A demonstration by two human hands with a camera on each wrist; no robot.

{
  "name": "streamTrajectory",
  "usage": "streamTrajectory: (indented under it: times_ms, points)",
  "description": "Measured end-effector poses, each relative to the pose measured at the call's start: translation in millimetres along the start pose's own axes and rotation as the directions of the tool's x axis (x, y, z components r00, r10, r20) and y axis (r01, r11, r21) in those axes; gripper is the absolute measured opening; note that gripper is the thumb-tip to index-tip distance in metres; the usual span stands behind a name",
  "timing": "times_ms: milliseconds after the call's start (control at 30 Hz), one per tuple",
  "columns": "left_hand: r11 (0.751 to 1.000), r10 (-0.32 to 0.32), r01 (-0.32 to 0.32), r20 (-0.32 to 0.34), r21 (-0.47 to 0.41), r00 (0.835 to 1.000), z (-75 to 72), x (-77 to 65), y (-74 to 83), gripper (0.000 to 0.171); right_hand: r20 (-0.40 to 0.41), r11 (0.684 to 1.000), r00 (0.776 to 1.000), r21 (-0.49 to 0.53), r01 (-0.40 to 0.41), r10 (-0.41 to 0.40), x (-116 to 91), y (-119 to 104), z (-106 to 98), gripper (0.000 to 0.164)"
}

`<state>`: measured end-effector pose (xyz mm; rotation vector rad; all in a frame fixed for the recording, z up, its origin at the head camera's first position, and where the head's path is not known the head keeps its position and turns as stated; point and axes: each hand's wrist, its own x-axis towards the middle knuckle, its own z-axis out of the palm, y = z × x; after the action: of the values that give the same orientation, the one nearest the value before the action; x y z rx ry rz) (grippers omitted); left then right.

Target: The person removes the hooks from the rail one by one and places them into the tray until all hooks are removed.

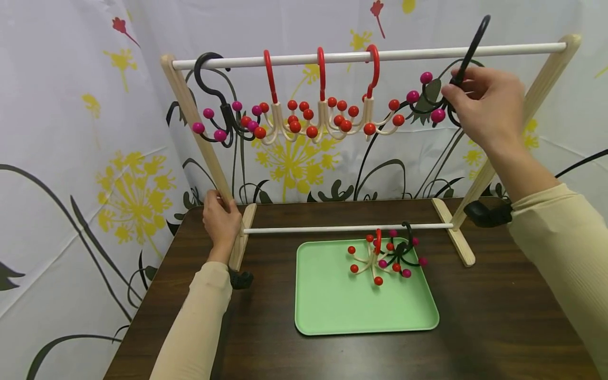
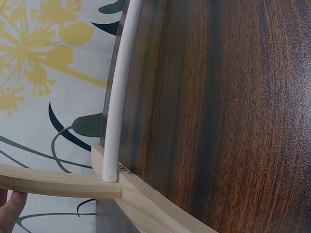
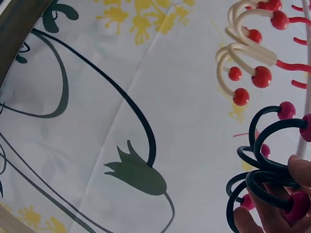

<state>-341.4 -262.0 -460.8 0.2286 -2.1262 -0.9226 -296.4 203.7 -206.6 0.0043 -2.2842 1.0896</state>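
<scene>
My right hand (image 1: 491, 105) pinches a black multi-armed hanging hook (image 1: 467, 53) with magenta ball tips by its stem, close to the rack's top bar (image 1: 427, 54). Its curved top stands above the bar at the right; I cannot tell whether it touches. In the right wrist view, the fingers are among its curled black arms (image 3: 272, 182). Low on the rack's left wooden post (image 1: 204, 137), my left hand (image 1: 221, 224) grips the wood. Another black hook (image 1: 209, 79) hangs at the bar's left end, beside three cream hooks with red tops (image 1: 322, 74) and red balls.
A green tray (image 1: 342, 311) on the dark wooden table (image 1: 266, 338) holds a cream-and-red hook (image 1: 372, 259) and a black-and-magenta hook (image 1: 401, 250). The rack's lower bar (image 1: 294, 229) runs behind the tray. A flower-printed curtain (image 1: 71, 184) hangs behind.
</scene>
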Motion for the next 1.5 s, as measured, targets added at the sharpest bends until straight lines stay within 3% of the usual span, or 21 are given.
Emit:
streamTrajectory:
  times_ms: [167, 267, 400, 633, 800, 933, 1067, 1233, 1500]
  points:
    - [1.000, 0.010, -0.010, -0.009, -0.003, 1.000, 1.5, 1.2, 0.5, 0.024, -0.081, 0.996, 0.993, -0.020, 0.086, -0.088, -33, 9, -7, 0.035]
    - [1.000, 0.015, -0.016, -0.018, -0.004, 1.000, 2.1, 1.9, 1.4, 0.024, -0.131, 0.989, 0.981, 0.013, 0.145, -0.142, -64, 19, -2, 0.031]
    - [1.000, 0.008, -0.008, -0.014, -0.010, 1.000, 1.7, 0.9, 3.2, 0.025, -0.141, 0.984, 0.979, 0.080, 0.159, -0.147, -114, 34, 11, 0.024]
    - [1.000, -0.002, 0.002, -0.009, -0.017, 1.000, 1.7, -1.2, 5.3, 0.025, 0.059, 0.974, 0.990, 0.194, 0.114, -0.128, -204, 57, 54, 0.023]
    - [1.000, -0.001, 0.001, 0.005, -0.020, 1.000, 4.2, -1.3, 5.6, 0.024, 0.191, 0.961, 0.964, 0.242, 0.135, -0.184, -247, 70, 94, 0.026]
    - [1.000, -0.002, 0.001, -0.008, -0.020, 1.000, 3.8, -1.4, 6.0, 0.024, 0.243, 0.958, 0.935, 0.189, 0.214, -0.257, -261, 78, 125, 0.027]
    - [1.000, -0.013, 0.013, -0.009, -0.011, 1.000, 1.5, -1.8, 5.3, 0.024, 0.226, 0.950, 0.927, 0.161, 0.267, -0.299, -261, 86, 151, 0.027]
    - [1.000, -0.016, 0.016, -0.002, -0.004, 1.000, 1.7, -1.0, 3.5, 0.024, 0.188, 0.966, 0.949, 0.105, 0.238, -0.254, -254, 90, 174, 0.026]
    - [1.000, -0.015, 0.015, 0.002, 0.005, 1.000, 1.2, -0.6, 2.8, 0.024, 0.182, 0.994, 0.977, -0.012, 0.112, -0.108, -245, 96, 189, 0.025]
